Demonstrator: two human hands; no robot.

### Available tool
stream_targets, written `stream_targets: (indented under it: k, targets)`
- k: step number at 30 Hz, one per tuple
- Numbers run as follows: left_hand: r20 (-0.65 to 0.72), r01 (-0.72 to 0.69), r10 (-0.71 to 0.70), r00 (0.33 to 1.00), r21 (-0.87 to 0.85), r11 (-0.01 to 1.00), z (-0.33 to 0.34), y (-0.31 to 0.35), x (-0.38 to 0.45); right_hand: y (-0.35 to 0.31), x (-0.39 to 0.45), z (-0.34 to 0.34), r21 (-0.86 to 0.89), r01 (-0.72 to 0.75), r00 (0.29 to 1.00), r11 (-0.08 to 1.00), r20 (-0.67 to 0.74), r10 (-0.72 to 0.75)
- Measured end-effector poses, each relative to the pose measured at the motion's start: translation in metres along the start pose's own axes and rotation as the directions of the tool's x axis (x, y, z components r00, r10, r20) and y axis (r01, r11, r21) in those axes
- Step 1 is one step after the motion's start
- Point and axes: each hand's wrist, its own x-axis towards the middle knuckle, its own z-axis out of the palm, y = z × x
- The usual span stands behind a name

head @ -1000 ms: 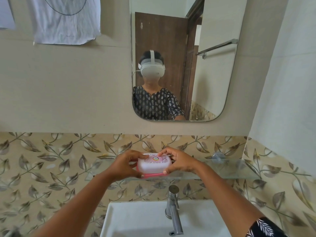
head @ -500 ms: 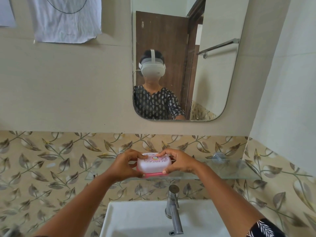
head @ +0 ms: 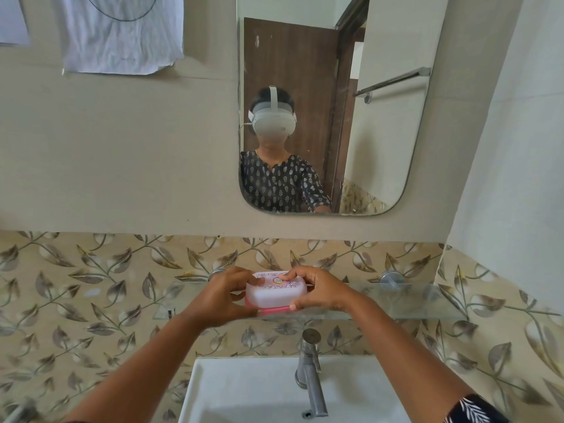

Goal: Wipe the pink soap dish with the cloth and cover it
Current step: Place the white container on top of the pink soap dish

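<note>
Pink soap dish (head: 268,310), white lid (head: 276,290) on top, resting on the glass shelf (head: 427,303) above the tap (head: 308,370). Its long axis runs left to right along the shelf edge, between my two hands. My left hand (head: 224,297) curls around the left end; my right hand (head: 317,290) curls over the right end, fingertips (head: 287,277) on the lid, thumb at the pink base. Both hands lie equally near. Judged stage: pressing the lid home. No cloth is in my hands.
</note>
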Motion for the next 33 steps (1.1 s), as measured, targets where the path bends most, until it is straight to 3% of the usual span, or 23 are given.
stream_targets:
  k: [13, 22, 29, 33]
  targets:
    - [0.027, 0.031, -0.031, 0.999, 0.01, 0.999, 0.007, -0.007, 0.003, 0.001, -0.002, 0.003, -0.086, 0.092, 0.994, 0.992, -0.05, -0.097]
    - [0.029, 0.029, -0.027, 0.999, -0.074, 0.997, 0.007, -0.001, 0.002, 0.007, -0.007, 0.004, -0.058, 0.057, 0.995, 0.997, -0.078, -0.061]
    - [0.016, 0.097, -0.097, 0.995, 0.011, 0.995, 0.01, -0.002, 0.008, 0.015, -0.009, 0.002, -0.167, 0.079, 0.993, 0.983, -0.078, -0.093]
    - [-0.026, 0.095, -0.092, 0.995, 0.151, 0.984, 0.019, 0.008, 0.018, 0.019, -0.017, -0.004, -0.239, 0.051, 0.989, 0.97, -0.122, -0.082]
